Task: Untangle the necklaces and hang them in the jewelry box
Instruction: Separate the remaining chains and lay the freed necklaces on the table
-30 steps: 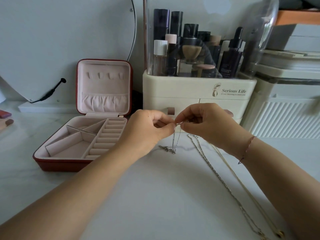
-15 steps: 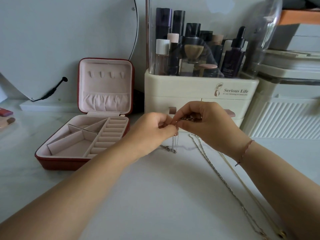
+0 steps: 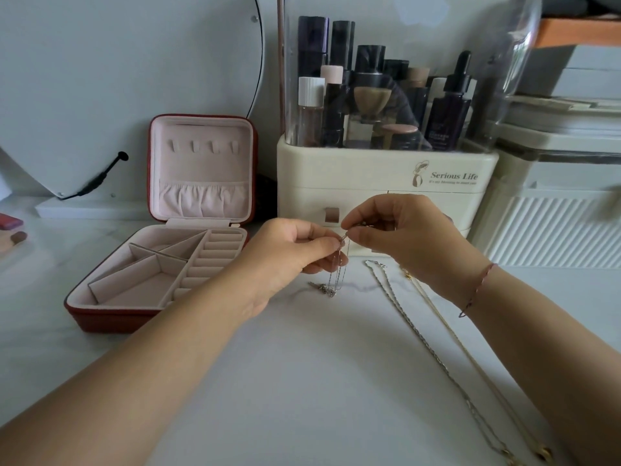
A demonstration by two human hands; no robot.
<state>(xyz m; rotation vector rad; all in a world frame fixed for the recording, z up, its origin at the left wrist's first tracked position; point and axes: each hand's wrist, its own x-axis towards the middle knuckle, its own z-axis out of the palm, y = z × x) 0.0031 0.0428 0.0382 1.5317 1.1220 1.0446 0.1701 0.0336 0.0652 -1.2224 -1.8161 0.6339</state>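
We are pinching the thin silver chain necklace (image 3: 340, 275) in left hand (image 3: 290, 255) and right hand (image 3: 403, 235), its end touching the white tabletop (image 3: 302, 381), and are judging it light, limp, best gripped near the tangle

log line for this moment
left hand: pinches thin silver chain necklace | right hand: pinches it too | red square jewelry box: open, hooks bare | long silver chain, long gold chain: on white table

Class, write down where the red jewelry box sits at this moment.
Head view: the red jewelry box stands open on the table, left of the left hand and of the cream cosmetics organizer.
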